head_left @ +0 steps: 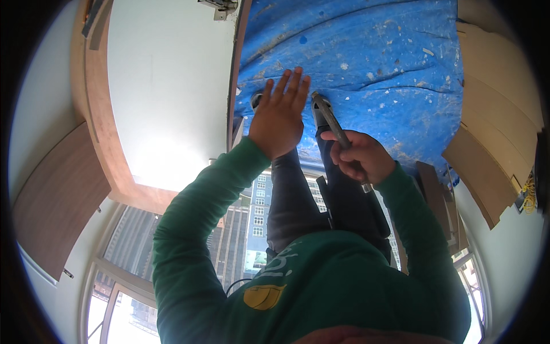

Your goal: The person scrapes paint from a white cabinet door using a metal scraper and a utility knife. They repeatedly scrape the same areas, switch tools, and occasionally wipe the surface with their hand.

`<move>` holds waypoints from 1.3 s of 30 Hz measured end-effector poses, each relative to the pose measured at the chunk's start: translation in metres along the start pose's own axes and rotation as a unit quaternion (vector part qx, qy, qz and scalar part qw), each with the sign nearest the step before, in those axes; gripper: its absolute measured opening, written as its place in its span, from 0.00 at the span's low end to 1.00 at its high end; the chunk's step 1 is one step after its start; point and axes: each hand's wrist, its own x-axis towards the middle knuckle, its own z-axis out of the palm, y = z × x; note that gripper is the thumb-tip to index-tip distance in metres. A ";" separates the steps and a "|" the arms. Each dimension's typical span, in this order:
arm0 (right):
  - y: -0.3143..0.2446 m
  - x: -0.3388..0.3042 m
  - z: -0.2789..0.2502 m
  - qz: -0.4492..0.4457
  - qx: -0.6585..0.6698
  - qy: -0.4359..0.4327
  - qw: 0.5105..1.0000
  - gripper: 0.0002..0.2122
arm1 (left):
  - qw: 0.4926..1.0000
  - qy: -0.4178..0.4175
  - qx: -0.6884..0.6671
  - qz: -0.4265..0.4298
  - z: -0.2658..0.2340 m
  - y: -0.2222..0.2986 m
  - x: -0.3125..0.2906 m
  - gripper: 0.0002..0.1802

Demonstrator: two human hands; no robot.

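My left hand (279,123) is stretched out flat with its fingers somewhat apart, holding nothing. It hovers near the brown edge of a large white panel (166,86), and whether it touches that edge I cannot tell. My right hand (366,156) is wrapped around a dark metal bar-like tool (338,129). The tool slants with its far end up and left, over my right shoe, while a short shiny end (366,187) sticks out below my fist. Part of its middle is hidden by my fingers, so its exact kind is unclear.
A wrinkled blue tarp (372,57) dotted with pale debris covers the floor. Brown cardboard-like sheets (492,114) stand along the right. A metal hinge (220,7) shows at the panel's far edge. A wooden panel (60,200) lies at left, and windows are behind me.
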 end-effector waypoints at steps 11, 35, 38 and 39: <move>-0.002 0.006 -0.007 -0.070 -0.049 0.150 0.985 0.14 | 0.953 -0.221 -0.189 0.084 -0.049 0.008 -0.021 0.10; -0.075 0.140 0.106 -0.314 -0.386 0.218 0.840 0.15 | 0.671 0.484 -0.560 -0.051 -0.120 -0.195 0.087 0.22; -0.076 0.153 0.104 -0.292 -0.394 0.221 0.843 0.15 | 0.709 0.448 -0.544 -0.029 -0.115 -0.201 0.085 0.20; -0.076 0.157 0.105 -0.306 -0.409 0.225 0.830 0.15 | 0.703 0.452 -0.549 -0.024 -0.114 -0.202 0.085 0.19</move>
